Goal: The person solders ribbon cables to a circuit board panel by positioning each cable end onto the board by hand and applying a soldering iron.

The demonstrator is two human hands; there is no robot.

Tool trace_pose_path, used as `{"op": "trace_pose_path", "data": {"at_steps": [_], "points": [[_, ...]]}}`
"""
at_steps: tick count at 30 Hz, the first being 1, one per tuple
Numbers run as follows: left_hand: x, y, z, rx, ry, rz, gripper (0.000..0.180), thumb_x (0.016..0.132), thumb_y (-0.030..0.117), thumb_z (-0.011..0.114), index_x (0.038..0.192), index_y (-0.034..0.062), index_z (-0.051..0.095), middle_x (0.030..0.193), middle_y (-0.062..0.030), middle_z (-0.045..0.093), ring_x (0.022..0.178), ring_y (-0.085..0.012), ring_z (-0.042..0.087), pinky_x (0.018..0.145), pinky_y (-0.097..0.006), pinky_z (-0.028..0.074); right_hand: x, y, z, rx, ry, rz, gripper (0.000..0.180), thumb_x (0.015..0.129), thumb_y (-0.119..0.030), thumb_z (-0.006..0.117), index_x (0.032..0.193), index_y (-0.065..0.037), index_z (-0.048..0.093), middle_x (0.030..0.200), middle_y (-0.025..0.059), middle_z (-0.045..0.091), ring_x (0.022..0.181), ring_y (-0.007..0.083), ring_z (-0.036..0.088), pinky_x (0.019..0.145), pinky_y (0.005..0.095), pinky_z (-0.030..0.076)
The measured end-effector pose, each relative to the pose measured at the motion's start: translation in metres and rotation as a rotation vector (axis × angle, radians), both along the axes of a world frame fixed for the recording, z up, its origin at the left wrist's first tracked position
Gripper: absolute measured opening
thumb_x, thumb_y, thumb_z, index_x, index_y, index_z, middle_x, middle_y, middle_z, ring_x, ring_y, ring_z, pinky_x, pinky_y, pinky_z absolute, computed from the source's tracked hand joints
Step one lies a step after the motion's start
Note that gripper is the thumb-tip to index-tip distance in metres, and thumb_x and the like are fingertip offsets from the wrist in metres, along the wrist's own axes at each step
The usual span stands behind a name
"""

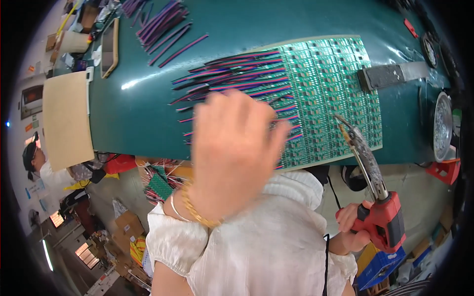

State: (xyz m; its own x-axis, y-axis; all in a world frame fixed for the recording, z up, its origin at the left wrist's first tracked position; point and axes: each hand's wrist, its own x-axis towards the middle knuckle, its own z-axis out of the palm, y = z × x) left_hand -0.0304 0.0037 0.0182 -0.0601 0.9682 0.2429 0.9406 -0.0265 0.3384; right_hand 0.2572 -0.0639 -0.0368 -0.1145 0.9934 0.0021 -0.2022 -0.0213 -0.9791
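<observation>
A single fisheye view from the person's head looks steeply down over the chest at the green table (133, 113), which bends across the upper half from nine to three o'clock. It sits close: the left hand (232, 153) fills the centre, blurred, the right hand (353, 224) lies at four o'clock, and the floor shows at seven o'clock.

A green circuit board panel (328, 89), gridded with small tan pads, is lying on a dark teal counter (133, 108). Red, blue and black wires (232, 74) are striping its nine-o'clock edge. A red-handled soldering gun (382, 217) is showing at four o'clock.
</observation>
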Motion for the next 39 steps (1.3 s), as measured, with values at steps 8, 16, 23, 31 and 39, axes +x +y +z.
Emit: {"op": "trace_pose_path", "data": {"at_steps": [8,16,23,31,39], "points": [[-0.130,0.051,-0.017,0.130,0.248,-0.114,0.009,0.085,0.009,0.066,0.090,0.0031,0.063,0.087,-0.0101,0.061,0.086,-0.0288,0.059,0.076,-0.039,0.049,0.009,0.003,-0.002,0.044,0.006,0.060,0.080,0.091,-0.059,0.057,0.132,0.007,0.041,0.054,0.0001,0.048,0.042,0.0120,0.043,0.044,0.0272,0.038],[-0.102,0.044,-0.001,0.260,0.052,-0.065,0.007,0.088,0.002,0.062,0.095,0.0024,0.062,0.080,-0.0092,0.062,0.065,-0.0249,0.060,0.062,-0.032,0.049,0.003,-0.005,0.011,0.013,-0.037,0.002,0.082,0.090,-0.061,0.058,0.133,0.007,0.039,0.053,-0.0003,0.048,0.042,0.0126,0.044,0.045,0.0277,0.039],[0.024,-0.024,0.019,-0.068,-0.489,-0.091,0.014,0.075,-0.007,0.068,0.080,0.0039,0.061,0.084,-0.0055,0.058,0.063,-0.0113,0.050,0.052,-0.023,0.038,-0.001,0.003,0.008,0.080,0.007,0.041,0.082,0.088,-0.062,0.060,0.130,0.006,0.041,0.054,-0.0004,0.052,0.040,0.0130,0.047,0.043,0.0275,0.040],[0.034,-0.018,-0.003,-0.167,-0.447,0.021,0.012,0.077,-0.005,0.068,0.079,0.0024,0.059,0.086,-0.0054,0.055,0.062,-0.0110,0.047,0.051,-0.024,0.036,0.030,0.005,-0.003,0.119,0.111,0.240,0.083,0.086,-0.062,0.062,0.131,0.004,0.041,0.054,-0.0002,0.053,0.040,0.0125,0.049,0.043,0.0269,0.041],[0.037,-0.015,-0.001,-0.182,-0.392,0.046,0.013,0.075,-0.005,0.068,0.077,0.0023,0.058,0.085,-0.0053,0.054,0.058,-0.0090,0.044,0.048,-0.024,0.033,0.058,-0.019,0.006,-0.046,-0.109,0.311,0.093,0.076,-0.071,0.067,0.131,0.001,0.046,0.056,-0.0002,0.056,0.041,0.0131,0.051,0.045,0.0280,0.041]]}}
